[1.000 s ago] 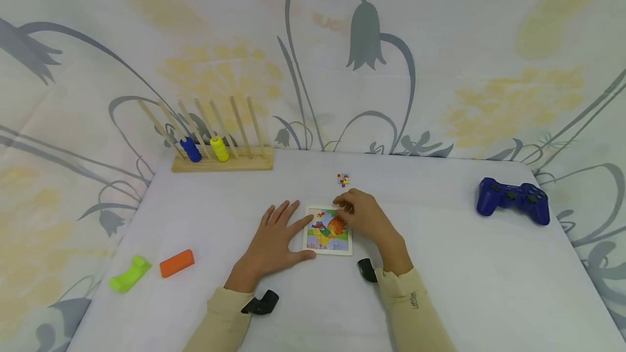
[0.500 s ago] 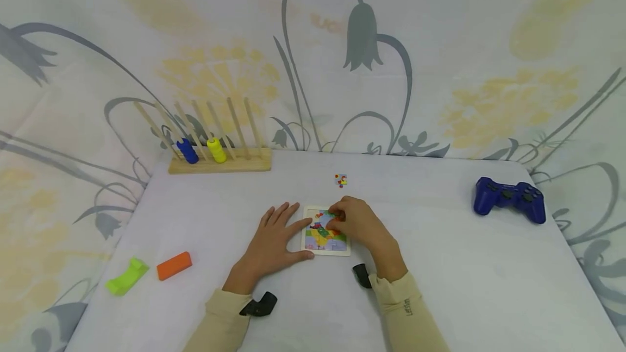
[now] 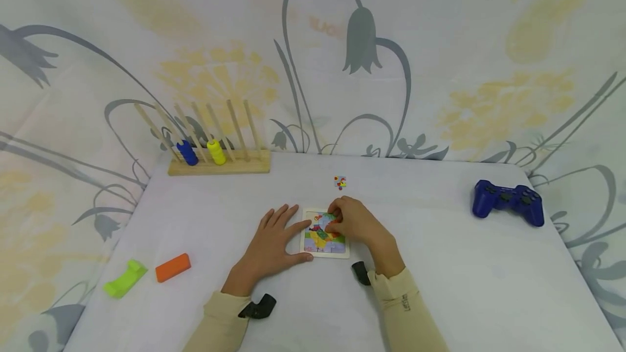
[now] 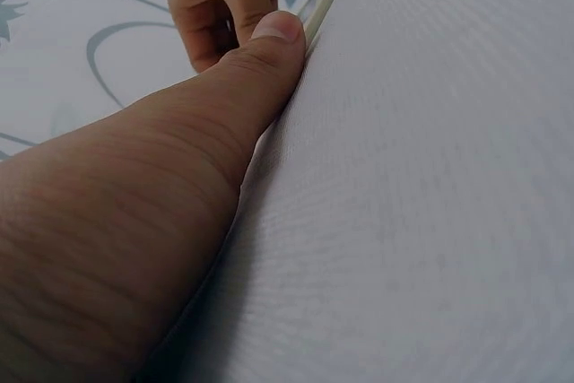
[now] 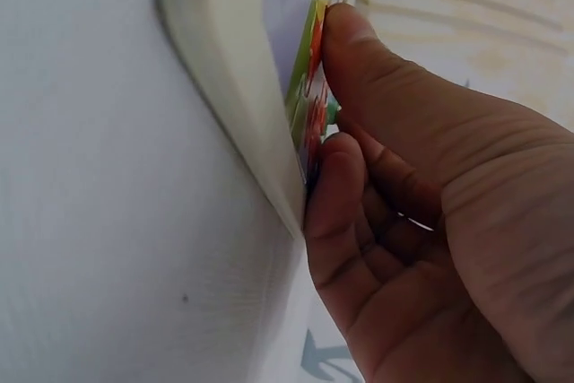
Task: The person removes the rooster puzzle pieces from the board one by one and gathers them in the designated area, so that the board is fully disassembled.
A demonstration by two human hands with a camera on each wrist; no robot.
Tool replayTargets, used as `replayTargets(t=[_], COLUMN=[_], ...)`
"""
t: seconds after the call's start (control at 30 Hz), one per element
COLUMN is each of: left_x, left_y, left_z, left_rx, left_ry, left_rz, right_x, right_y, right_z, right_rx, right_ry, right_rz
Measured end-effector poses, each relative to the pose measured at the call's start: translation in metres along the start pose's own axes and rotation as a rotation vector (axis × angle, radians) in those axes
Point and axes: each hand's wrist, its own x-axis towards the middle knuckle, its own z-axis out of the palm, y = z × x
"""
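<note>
A small square picture puzzle [image 3: 323, 243] in a pale frame lies on the white table in the head view. My left hand [image 3: 266, 251] lies to its left with fingers spread, thumb and index finger touching the frame's edge. In the left wrist view, the left thumb [image 4: 260, 65] presses against the frame's side. My right hand [image 3: 359, 224] is over the puzzle's upper right part, fingers curled. Seen from the right wrist, its thumb and fingers pinch a small red and green puzzle piece [image 5: 332, 112] at the puzzle's surface. The hand mostly hides that piece.
Behind the puzzle lies a loose puzzle piece [image 3: 340, 182]. A wooden peg stand [image 3: 244, 163] with blue and yellow beads is at the back left. An orange block [image 3: 173, 268] and a green block [image 3: 125, 279] lie left; a blue game controller [image 3: 507, 202] lies right.
My right hand has shifted slightly down and left over the puzzle, covering more of its upper right part. The left hand has kept its place at the frame.
</note>
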Motion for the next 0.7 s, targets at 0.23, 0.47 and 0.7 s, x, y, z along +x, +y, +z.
replayTargets(t=[0.23,0.47,0.7], left_x=[0.0004,0.0002,0.0003], left_y=[-0.0010,-0.0009,-0.0015], left_z=[0.0005,0.0014,0.0021], left_rx=[-0.004,0.002,0.016], left_ry=[-0.023,-0.003,-0.009], left_rz=[-0.010,-0.004,-0.008], right_x=[0.0014,0.0003,-0.0006], right_y=[0.0031,0.0070,0.0080], right_z=[0.0000,0.0010,0.0003], right_rx=[0.068,0.100,0.065], right_ry=[0.004,0.035,0.045], right_rz=[-0.006,-0.048,-0.082])
